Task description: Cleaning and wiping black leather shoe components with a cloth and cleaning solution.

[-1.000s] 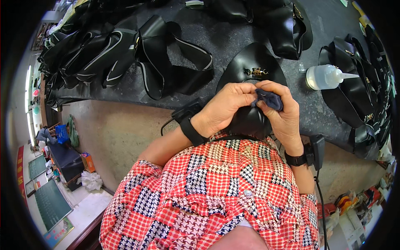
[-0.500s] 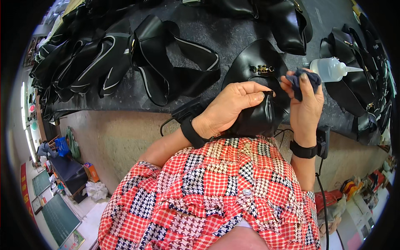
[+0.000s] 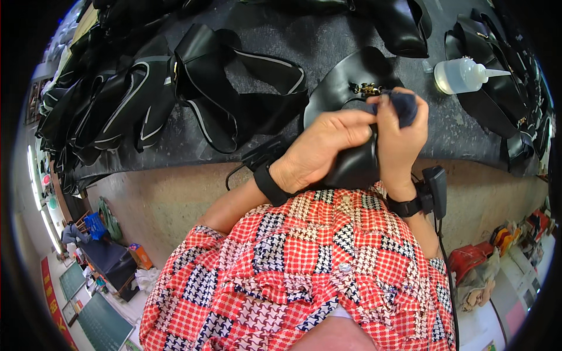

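A glossy black leather shoe upper (image 3: 331,82) with a gold metal ornament (image 3: 367,89) lies at the table's near edge, its lower part hanging toward me. My left hand (image 3: 328,143) pinches the edge of this upper between thumb and fingers. In my right hand (image 3: 401,137) is a bunched dark blue cloth (image 3: 403,108), held against or very close to the upper beside my left fingertips. The exact contact spot is hidden by my fingers. To the right of the cloth a translucent squeeze bottle (image 3: 459,76) with a pointed nozzle lies on the table.
More black leather uppers (image 3: 225,93), some with pale edging, spread across the left of the dark table (image 3: 442,126). Others (image 3: 401,26) lie at the far side, and a pile (image 3: 497,82) sits at right. Cables run from bands on both my wrists.
My right hand has moved left with the cloth, from beside the bottle to the upper's edge at my left fingers. My left hand keeps its pinch. The view has shifted slightly.
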A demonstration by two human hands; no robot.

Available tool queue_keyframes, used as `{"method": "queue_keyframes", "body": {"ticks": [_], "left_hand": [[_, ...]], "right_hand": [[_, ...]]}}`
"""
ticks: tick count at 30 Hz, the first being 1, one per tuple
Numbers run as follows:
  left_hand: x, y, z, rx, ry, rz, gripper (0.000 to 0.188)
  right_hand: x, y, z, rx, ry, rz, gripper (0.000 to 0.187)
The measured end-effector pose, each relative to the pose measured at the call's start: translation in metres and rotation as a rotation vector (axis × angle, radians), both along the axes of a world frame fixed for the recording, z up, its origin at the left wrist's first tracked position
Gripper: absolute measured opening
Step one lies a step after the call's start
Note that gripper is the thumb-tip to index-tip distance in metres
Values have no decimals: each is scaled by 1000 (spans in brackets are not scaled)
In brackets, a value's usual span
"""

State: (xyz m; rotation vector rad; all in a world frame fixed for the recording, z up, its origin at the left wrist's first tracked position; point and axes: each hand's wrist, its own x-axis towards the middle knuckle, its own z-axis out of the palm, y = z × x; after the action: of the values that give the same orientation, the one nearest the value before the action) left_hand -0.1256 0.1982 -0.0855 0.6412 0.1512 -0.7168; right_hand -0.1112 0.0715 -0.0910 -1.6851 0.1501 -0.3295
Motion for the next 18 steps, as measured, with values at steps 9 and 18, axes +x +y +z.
{"method": "queue_keyframes", "body": {"ticks": [9, 18], "left_hand": [[-3, 6, -6, 27, -33, 43, 27], [-7, 0, -7, 81, -115, 51, 30]], "right_hand": [[-4, -32, 27, 628, 178, 178, 24], [-12, -6, 5, 324, 135, 239, 23]]}}
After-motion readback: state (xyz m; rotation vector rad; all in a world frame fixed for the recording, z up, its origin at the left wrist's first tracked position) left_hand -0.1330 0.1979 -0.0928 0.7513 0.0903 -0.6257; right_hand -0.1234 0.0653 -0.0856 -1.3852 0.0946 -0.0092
